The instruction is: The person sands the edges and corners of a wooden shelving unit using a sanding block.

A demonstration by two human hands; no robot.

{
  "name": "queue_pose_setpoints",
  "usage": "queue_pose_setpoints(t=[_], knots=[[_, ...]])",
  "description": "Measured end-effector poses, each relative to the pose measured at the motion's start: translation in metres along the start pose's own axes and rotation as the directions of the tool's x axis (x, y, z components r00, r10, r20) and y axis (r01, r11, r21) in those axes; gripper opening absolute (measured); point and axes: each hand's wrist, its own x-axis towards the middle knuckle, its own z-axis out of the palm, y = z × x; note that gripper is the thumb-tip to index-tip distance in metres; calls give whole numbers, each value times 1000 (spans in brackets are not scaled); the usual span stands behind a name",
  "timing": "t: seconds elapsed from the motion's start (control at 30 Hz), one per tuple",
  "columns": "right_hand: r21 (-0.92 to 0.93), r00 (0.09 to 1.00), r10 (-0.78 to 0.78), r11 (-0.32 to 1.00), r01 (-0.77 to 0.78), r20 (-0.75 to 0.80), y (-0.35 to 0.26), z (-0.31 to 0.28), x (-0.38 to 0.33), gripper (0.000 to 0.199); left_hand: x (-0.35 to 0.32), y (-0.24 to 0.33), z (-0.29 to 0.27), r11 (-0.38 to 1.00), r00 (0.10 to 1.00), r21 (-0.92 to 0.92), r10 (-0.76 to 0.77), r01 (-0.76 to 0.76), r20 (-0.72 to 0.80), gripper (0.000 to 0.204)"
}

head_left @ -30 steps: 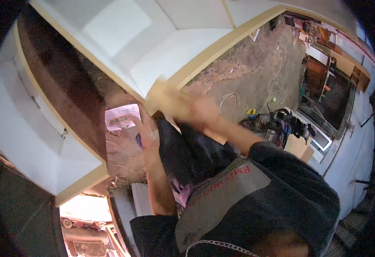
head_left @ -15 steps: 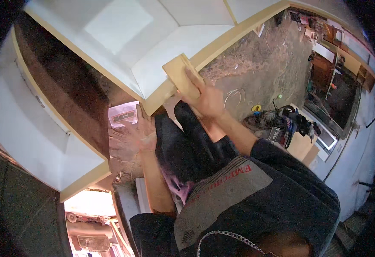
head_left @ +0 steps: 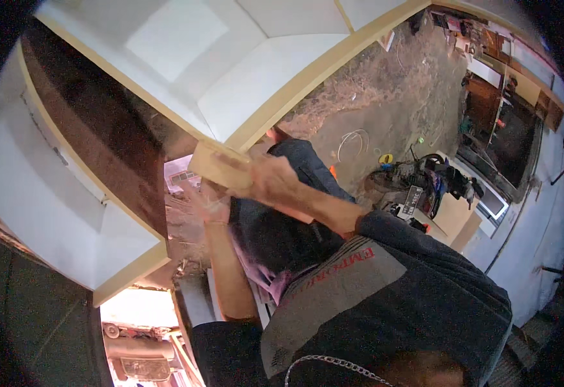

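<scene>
Just ahead of the left hand [head_left: 208,203] and at the fingers of the right hand [head_left: 274,179], a pale yellow, flat rectangular wooden-looking block [head_left: 221,164] lies across the outer corner of a large white open-fronted cabinet [head_left: 266,77] with yellowish edging. The block's long axis runs from the person's left toward the right, slanting slightly back to the right hand, roughly in line with the right forearm. The right hand is the nearer one: it grasps the block's right end, so the free end points left, past the left hand's fingertips. The left hand seems empty, its fingers extended and blurred just below the block; whether they touch the block or the cabinet corner I cannot tell. The block overlaps the meeting point of the two edging strips in this view, though firm contact between them is hard to judge. As for writing, behind both hands a black shirt [head_left: 437,287] carries a grey panel with red lettering, partly lost in the folds. Well to the right of the right hand, a dark motorcycle [head_left: 433,180] bears a dark plate [head_left: 410,201] with pale characters. Beyond the left hand, a pale sheet [head_left: 177,169] shows a printed row of small rectangles; no words can be made out there.
</scene>
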Motion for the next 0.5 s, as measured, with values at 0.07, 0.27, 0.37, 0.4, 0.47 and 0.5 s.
queue_pose_setpoints(t=[0.07, 0.27, 0.37, 0.4, 0.47, 0.5], knots=[[205, 993, 113, 972, -116, 27, 21, -14, 4, 80, 4, 1, -5, 870, 843, -434, 40, 234, 536, 106], [-65, 973, 182, 982, -175, 138, -9, 11, -5, 78, -3, -5, 15, 989, 928, 147, 24, 33, -371, 103], [-15, 992, 71, 997, -70, 106, 4, 2, -2, 80, -6, 6, 36, 945, 910, 277, -47, 174, -411, 115], [-2, 995, -19, 1000, 19, -102, 31, -3, 0, 80, -5, 8, 44, 933, 910, 301, -59, 197, -411, 118], [3, 945, -102, 994, 108, -311, 41, -26, 2, 81, -3, 6, 32, 979, 937, 181, -30, 99, -348, 115], [24, 967, 182, 983, -180, -176, 35, -46, 5, 82, -5, 4, 22, 974, 962, 212, -22, 83, -272, 114]])
